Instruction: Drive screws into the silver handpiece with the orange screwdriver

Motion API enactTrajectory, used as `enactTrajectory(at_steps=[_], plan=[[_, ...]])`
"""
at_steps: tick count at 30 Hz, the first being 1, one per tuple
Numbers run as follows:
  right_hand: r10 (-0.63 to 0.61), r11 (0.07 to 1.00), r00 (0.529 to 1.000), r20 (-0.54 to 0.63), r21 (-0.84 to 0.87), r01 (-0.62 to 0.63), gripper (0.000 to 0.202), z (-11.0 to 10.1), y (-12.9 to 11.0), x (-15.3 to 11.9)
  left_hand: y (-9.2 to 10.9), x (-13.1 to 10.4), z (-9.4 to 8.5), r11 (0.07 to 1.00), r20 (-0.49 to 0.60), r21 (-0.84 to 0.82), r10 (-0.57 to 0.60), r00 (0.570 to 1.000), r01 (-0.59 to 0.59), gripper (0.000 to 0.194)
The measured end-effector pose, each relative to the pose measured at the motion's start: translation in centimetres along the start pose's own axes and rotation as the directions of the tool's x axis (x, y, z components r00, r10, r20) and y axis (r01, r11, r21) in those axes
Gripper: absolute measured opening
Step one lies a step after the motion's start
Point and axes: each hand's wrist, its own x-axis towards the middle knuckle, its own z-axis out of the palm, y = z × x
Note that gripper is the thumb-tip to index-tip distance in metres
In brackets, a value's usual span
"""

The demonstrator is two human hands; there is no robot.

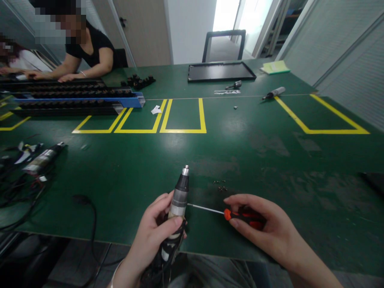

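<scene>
Now | power driver (180, 197): grey, black-nosed | left grip (152, 231) clasping it | right grip (274, 228) holding red-black screwdriver (228, 215)

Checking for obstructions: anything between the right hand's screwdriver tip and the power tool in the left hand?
Nothing visible. The screwdriver in the right hand points at the side of the power tool; whether its tip touches, I can't tell. The left hand grips lower down. The small screws lie beyond the shaft, off its line.
</scene>
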Motion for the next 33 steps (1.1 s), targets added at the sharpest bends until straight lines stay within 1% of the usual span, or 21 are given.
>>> enactTrajectory(at_steps=[3,5,7,9,11,13,14,18,21,24,26,28,30,32,33], plan=[[-0.026,1.0,0.999,0.023,-0.017,0.026,0.028,0.0,-0.2,0.1,0.0,0.0,0.0,1.0,-0.002,0.004,0.002,1.0,-0.002,0.041],[-0.013,1.0,0.999,0.036,0.008,0.013,0.026,0.0,-0.2,0.2,0.0,-0.1,0.0,1.0,-0.001,0.002,-0.006,1.0,0.006,0.04],[0.024,0.996,0.999,0.045,0.08,-0.028,0.025,0.0,0.0,0.1,0.0,-0.1,0.0,1.0,-0.001,-0.002,-0.01,1.0,0.01,0.039],[0.086,0.98,0.994,0.07,0.172,-0.097,0.028,0.0,0.3,0.0,-0.1,-0.1,0.0,1.0,0.003,-0.001,-0.004,1.0,0.004,0.039],[0.149,0.96,0.983,0.11,0.223,-0.171,0.029,0.0,0.5,-0.1,-0.1,0.0,0.0,1.0,0.004,0.004,0.0,1.0,0.0,0.039],[0.175,0.957,0.977,0.124,0.213,-0.198,0.026,0.1,0.5,0.0,-0.1,0.0,0.0,1.0,-0.001,0.009,-0.001,1.0,0.001,0.039],[0.168,0.962,0.979,0.114,0.198,-0.189,0.024,0.1,0.4,0.0,-0.1,0.0,0.0,1.0,-0.004,0.008,-0.001,1.0,0.001,0.04],[0.132,0.975,0.991,0.016,0.181,-0.132,0.02,0.0,-0.3,0.1,0.0,-0.1,0.0,1.0,0.0,-0.003,-0.008,1.0,0.008,0.039],[0.129,0.978,0.992,-0.013,0.166,-0.125,0.021,-0.1,-0.5,0.0,0.2,-0.1,0.1,1.0,0.0,-0.003,-0.018,1.0,0.018,0.039],[0.114,0.984,0.994,-0.002,0.142,-0.112,0.022,-0.1,-0.3,-0.1,0.2,0.0,0.1,1.0,-0.01,0.001,-0.023,1.0,0.023,0.042],[0.107,0.982,0.994,0.015,0.156,-0.108,0.025,-0.2,-0.1,-0.1,0.1,0.0,0.1,1.0,-0.013,0.012,-0.027,1.0,0.027,0.042],[0.127,0.97,0.991,0.048,0.202,-0.134,0.031,-0.2,0.0,-0.1,0.1,0.0,0.1,0.999,-0.01,0.027,-0.026,1.0,0.027,0.042],[0.175,0.954,0.981,0.088,0.23,-0.191,0.038,-0.2,0.1,0.0,0.1,0.0,0.0,0.999,-0.009,0.032,-0.021,1.0,0.021,0.042],[0.2,0.954,0.974,0.108,0.204,-0.218,0.038,-0.2,0.1,0.0,0.0,0.0,0.0,0.999,-0.013,0.027,-0.017,1.0,0.018,0.041],[0.191,0.962,0.976,0.102,0.178,-0.207,0.034,-0.2,0.1,0.1,0.0,0.0,0.0,1.0,-0.014,0.024,-0.018,1.0,0.018,0.041]])
